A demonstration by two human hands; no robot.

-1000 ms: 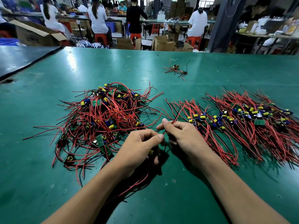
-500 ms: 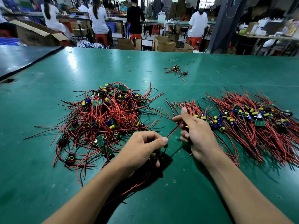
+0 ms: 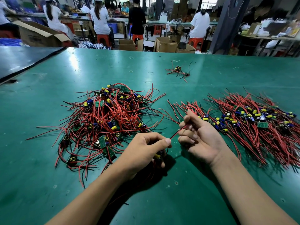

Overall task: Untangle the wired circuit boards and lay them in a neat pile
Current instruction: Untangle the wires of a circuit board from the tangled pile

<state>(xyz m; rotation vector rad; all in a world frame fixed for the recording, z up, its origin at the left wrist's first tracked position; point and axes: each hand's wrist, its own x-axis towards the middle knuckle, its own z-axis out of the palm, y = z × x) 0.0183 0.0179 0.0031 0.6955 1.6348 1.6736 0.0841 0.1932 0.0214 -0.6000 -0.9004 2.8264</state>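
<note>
Red wire (image 3: 177, 132) runs taut between a worker's two bare hands at centre frame. The left hand (image 3: 142, 151) is curled closed around a small circuit board (image 3: 158, 155), a yellow capacitor showing under the thumb, more leads trailing beneath the wrist. The right hand (image 3: 198, 137), palm turned up and fingers loosely bent, pinches the wire's far end between thumb and fingertips.

To the left of the hands, a tangled heap (image 3: 105, 117) of boards with red and black leads sprawls across the green table (image 3: 48, 168). To the right, a tidier pile (image 3: 253, 120) lies with its boards in a row and wires fanned toward the lower right, its near edge just behind the right hand. A stray board (image 3: 178, 71) with loose wires sits alone in the upper centre of the table.

Beyond the table's far edge, along the top of the frame, workers (image 3: 100, 18) sit on red stools at benches among open cardboard boxes (image 3: 165, 44).
</note>
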